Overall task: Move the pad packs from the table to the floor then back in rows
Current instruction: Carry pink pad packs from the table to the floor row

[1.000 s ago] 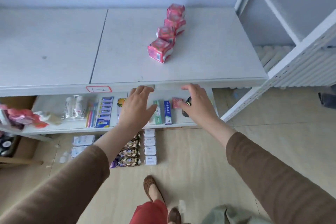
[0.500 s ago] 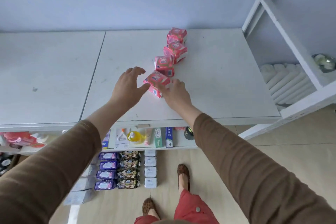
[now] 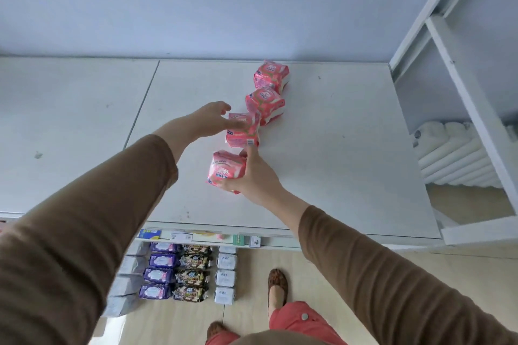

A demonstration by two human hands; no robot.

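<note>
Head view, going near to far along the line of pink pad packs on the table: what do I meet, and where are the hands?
Nearest pink pack, gripped by the right hand → second pack, with the left hand closing on its left side → third pack → farthest pack, near the wall.

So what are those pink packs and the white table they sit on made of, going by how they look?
The pink packs look wrapped in thin, glossy plastic film: it wrinkles at the corners, catches light and carries printing. What is inside looks soft and white where it shows at the ends. The table has a matte white, faintly scuffed top with a seam between panels, probably painted or laminated board, though metal cannot be ruled out.
</note>
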